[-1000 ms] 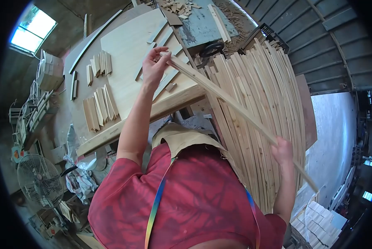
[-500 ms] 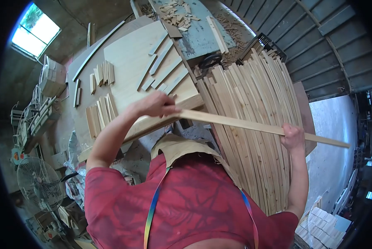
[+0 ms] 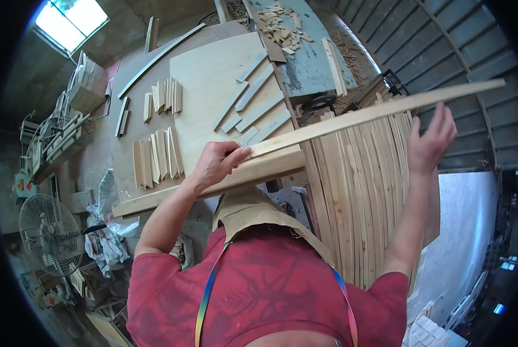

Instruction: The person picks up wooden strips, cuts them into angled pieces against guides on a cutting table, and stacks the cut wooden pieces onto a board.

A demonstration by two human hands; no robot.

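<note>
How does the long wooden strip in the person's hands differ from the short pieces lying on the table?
The long strip is far longer than the short pieces. It is held up in the air, the left hand gripping one end and the right hand, fingers spread, under the other; the short pieces lie flat in fanned groups on the table. Both are pale, thin wood.

Long wooden slat point(image 3: 363, 117) between both hands, left point(image 3: 216, 163) gripping, right point(image 3: 432, 139) open-fingered (above stacked slats point(image 3: 357, 191)).
</note>
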